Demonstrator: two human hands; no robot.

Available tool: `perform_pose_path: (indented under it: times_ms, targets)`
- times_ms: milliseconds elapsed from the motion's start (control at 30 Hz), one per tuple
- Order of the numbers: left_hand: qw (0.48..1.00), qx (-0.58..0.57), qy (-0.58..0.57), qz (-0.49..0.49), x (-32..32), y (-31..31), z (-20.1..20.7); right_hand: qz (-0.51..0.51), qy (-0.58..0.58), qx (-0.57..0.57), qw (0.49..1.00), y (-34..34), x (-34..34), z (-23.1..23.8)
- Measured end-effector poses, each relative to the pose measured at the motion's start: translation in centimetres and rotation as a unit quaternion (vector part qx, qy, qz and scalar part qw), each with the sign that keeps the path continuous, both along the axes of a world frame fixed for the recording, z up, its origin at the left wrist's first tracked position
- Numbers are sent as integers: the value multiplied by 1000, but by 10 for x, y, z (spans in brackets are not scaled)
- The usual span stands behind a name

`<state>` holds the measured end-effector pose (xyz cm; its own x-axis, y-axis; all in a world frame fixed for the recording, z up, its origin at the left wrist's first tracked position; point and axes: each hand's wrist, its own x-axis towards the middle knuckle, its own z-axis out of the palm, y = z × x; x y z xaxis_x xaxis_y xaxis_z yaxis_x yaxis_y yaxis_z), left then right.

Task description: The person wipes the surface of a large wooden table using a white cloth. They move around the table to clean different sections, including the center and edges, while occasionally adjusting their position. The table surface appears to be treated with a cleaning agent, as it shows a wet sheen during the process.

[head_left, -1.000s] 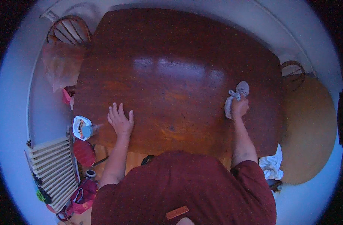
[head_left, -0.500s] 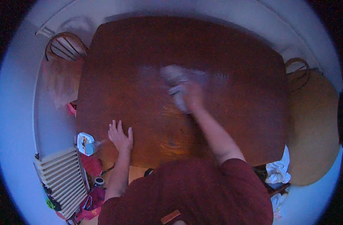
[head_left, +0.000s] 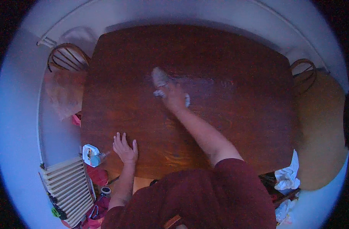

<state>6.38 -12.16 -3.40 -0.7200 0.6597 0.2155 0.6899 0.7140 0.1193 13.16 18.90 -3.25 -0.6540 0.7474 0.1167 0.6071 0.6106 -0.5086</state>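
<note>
In the head view, the right hand (head_left: 174,97) clutches a pale cloth (head_left: 159,77), moved from near the right edge of the surface (head_left: 235,118) to left of its middle. The left hand (head_left: 126,151) lies flat, fingers released, toward the near-left corner.

dark red shirt (head_left: 208,196), short sleeves (head_left: 235,168)
it looks plain, except for one small, narrow patch (head_left: 172,221) of orange-brown colour.
</note>
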Motion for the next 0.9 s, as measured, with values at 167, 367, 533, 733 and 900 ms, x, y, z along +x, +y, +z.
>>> perform_pose_path:
  times_ms: [167,367,533,733,900]
  targets:
    - [1000,-5,-9,8,1,-3,-1,27,-120,2,992,48,36,3]
    - [1000,5,-15,5,8,0,2,-427,-98,89,895,161,180,21]
    - [1000,2,-12,-3,3,-2,-2,-307,-62,102,944,112,82,3]
    - [1000,-17,-24,3,-3,0,4,60,-107,25,992,20,-26,12]
    - [999,-17,-32,9,2,-3,2,-132,-66,-69,987,114,62,27]
